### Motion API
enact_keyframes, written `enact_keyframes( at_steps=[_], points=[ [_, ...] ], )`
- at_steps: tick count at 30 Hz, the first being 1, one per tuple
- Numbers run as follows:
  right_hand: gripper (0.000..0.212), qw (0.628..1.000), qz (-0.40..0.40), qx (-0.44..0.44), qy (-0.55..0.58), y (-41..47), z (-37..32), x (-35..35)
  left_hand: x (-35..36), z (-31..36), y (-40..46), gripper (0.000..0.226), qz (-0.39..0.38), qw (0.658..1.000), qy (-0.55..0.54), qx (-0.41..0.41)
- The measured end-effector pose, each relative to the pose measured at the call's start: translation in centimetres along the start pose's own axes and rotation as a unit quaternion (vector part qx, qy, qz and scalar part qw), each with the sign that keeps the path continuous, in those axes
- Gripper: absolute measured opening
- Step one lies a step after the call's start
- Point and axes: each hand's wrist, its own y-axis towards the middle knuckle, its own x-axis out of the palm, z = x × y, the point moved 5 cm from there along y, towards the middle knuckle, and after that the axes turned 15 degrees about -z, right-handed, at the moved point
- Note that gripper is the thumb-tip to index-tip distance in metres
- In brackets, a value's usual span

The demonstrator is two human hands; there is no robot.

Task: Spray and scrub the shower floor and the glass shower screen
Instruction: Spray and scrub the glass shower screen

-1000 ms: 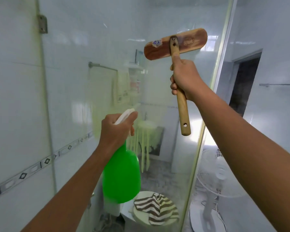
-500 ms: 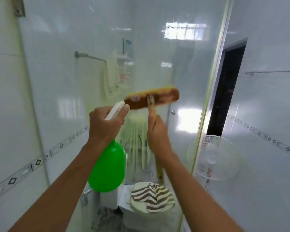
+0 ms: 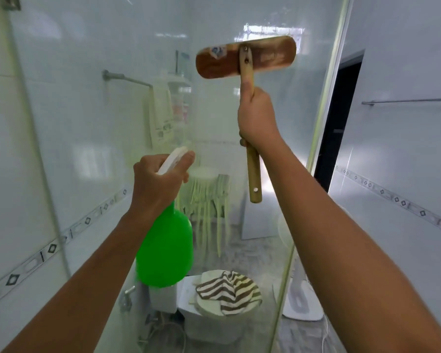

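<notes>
The glass shower screen (image 3: 112, 128) stands right in front of me, its green-tinted edge running down the right side. My right hand (image 3: 259, 118) grips the handle of a wooden scrub brush (image 3: 246, 61), whose wide head lies flat against the glass high up. My left hand (image 3: 158, 184) holds a green spray bottle (image 3: 164, 248) by its white trigger head, lower and to the left, nozzle toward the glass. Streaks of pale liquid (image 3: 209, 210) run down the glass between the two hands.
Through the glass I see a toilet (image 3: 214, 324) with a striped cloth (image 3: 229, 289) on its lid, a towel rail (image 3: 126, 78) and a hanging towel. A white standing fan (image 3: 301, 299) sits beyond the screen's edge, below a dark doorway (image 3: 337, 118). Tiled walls close in on both sides.
My right hand has swept the brush down the glass to mid height and back up to the top. My left hand has stayed near the middle with the bottle.
</notes>
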Motion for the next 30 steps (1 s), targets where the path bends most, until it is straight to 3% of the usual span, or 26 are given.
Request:
enact_keyframes(
  at_steps=[2,4,7,10,14,20,26,30],
  points=[
    [0.05,0.999,0.026,0.001,-0.027,-2.5,2.9,1.9,0.3,-0.1,-0.1,0.044,-0.003,1.0,-0.009,0.002],
    [0.049,1.0,0.002,0.002,-0.025,-7.6,7.8,5.8,0.7,-0.4,-0.2,0.045,-0.01,1.0,-0.019,-0.001],
    [0.043,0.991,-0.078,0.095,0.042,-17.5,15.8,12.4,0.9,-0.9,-0.4,0.047,-0.018,1.0,-0.016,-0.008],
    [0.053,0.987,-0.085,0.138,0.013,-22.0,19.6,15.2,0.5,-1.2,-0.6,0.046,-0.021,1.0,-0.014,-0.005],
    [0.038,0.99,-0.069,0.11,0.063,-17.3,15.6,12.3,-0.2,-1.9,-0.6,0.049,-0.022,1.0,-0.012,-0.007],
    [0.04,0.999,0.02,0.032,-0.022,-7.5,8.4,6.2,-0.6,-2.9,-0.4,0.049,-0.016,1.0,-0.013,-0.021],
    [0.04,0.991,-0.054,0.106,0.055,-16.9,15.5,13.5,-1.0,-2.8,-0.1,0.053,-0.027,0.999,-0.031,-0.017],
    [0.04,0.985,-0.08,0.152,0.018,-19.7,15.9,16.0,-2.1,-2.7,0.5,0.051,-0.029,0.999,-0.042,-0.01]
  ],
)
